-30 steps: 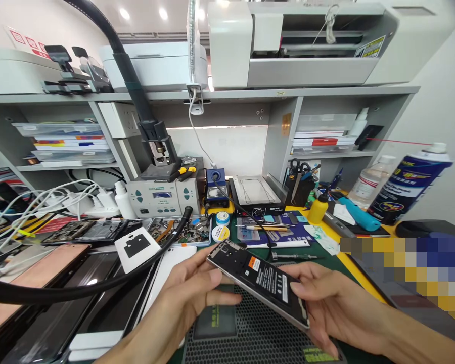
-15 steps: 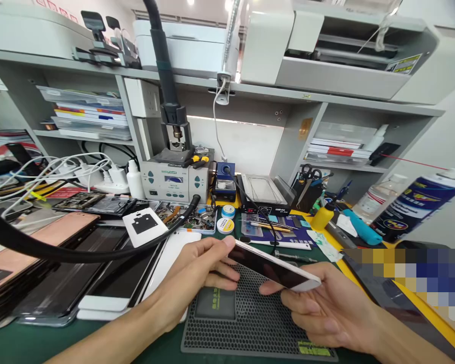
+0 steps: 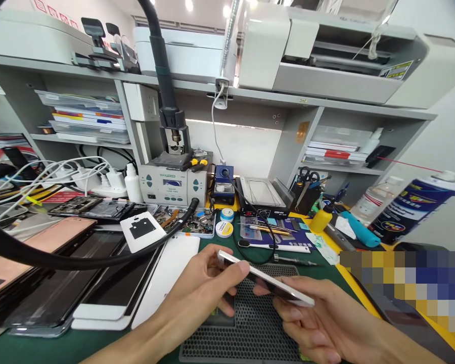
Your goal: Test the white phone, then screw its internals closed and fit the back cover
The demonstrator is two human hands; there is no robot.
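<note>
Over the mat: a phone (image 3: 265,279) is held between both hands, tilted edge-on to the camera, above the black perforated mat (image 3: 246,328) at the front of the bench.
Left hand (image 3: 200,298): curled around the phone's far end, thumb on top near the corner, fingers tucked beneath; closed on it, not flat.
Right hand (image 3: 314,318): palm up under the near end, fingers loosely bent, cradling more than pinching; the phone's edge rests along the fingertips.
Arm pose: both forearms come in low from the bottom edge and meet at the mat, wrists bent inward.
Risk: the right-hand hold looks light, so I judge a twist from the left hand could slide the phone off onto the mat.
Second risk: the thick black hose (image 3: 98,260) sweeps just beside the left hand; a wide elbow move could snag it.
Nearby: stacked phones (image 3: 98,298) lie to the left, a tray of small parts (image 3: 189,222) behind.
</note>
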